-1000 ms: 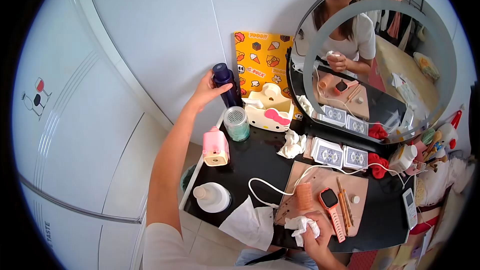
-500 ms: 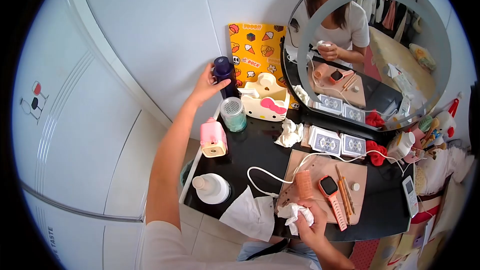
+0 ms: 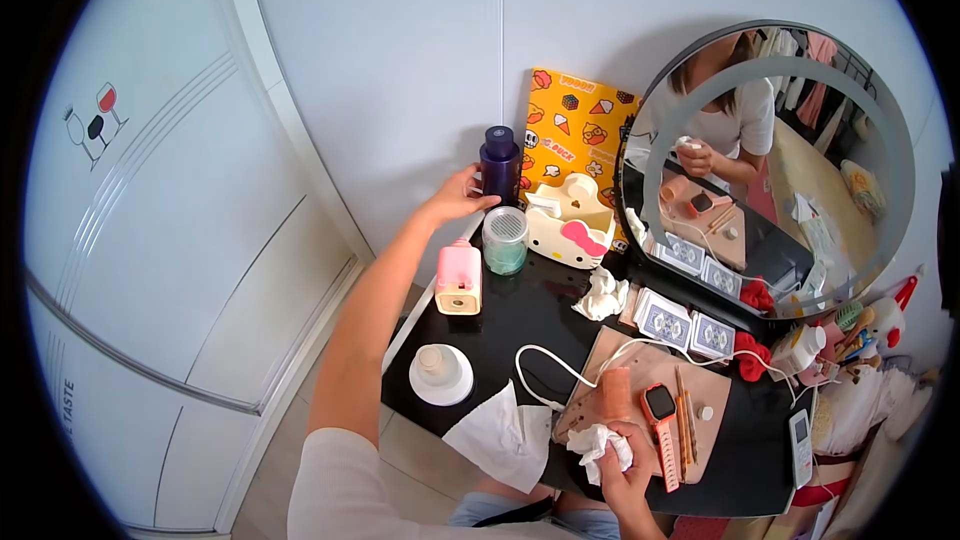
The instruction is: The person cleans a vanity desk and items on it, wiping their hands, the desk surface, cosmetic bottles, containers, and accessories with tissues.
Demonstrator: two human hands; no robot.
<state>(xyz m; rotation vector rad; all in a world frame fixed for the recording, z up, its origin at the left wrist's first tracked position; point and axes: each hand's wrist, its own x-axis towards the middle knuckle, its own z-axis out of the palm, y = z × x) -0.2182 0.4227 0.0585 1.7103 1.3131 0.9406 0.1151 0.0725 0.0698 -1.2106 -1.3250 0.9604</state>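
Observation:
My left hand is at the left side of a dark blue bottle standing at the back of the black table. Its fingers are apart, with the thumb close to the bottle's lower part; whether they still touch it is hard to see. My right hand closes around a crumpled white tissue above the front edge. Near the left hand stand a clear jar with a perforated lid, a pink and cream container and a cat-face holder.
A white bottle and a flat tissue lie near the front left. An orange watch and thin tools rest on a beige board. Card stacks sit before a round mirror. A white cable crosses the table.
The view has turned, so everything sits farther right and lower. My left hand has drawn slightly down and away from the blue bottle's cap. The right hand keeps its tissue.

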